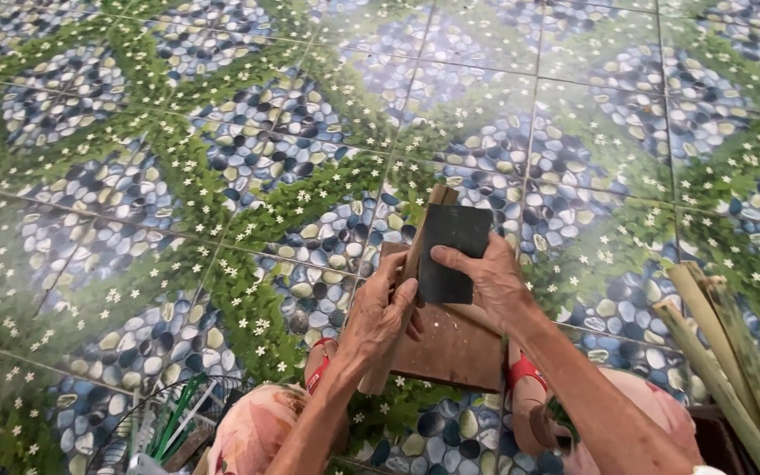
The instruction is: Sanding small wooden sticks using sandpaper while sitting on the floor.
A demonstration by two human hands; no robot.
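Bamboo stick [415,255] is gripped by left hand [380,317], dark blade [450,253] by right hand [485,281], over board [450,347]; stalks [732,369] lie uncut.

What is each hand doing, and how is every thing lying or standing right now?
Left hand: gripping a wooden stick.
Wooden stick: tilted, propped on the board.
Right hand: pressing a dark block against the stick.
Dark block: held upright.
Wooden board: lying flat on the floor.
Green stalks: lying bundled at right.
Wire basket: standing on the floor, holding green strips.
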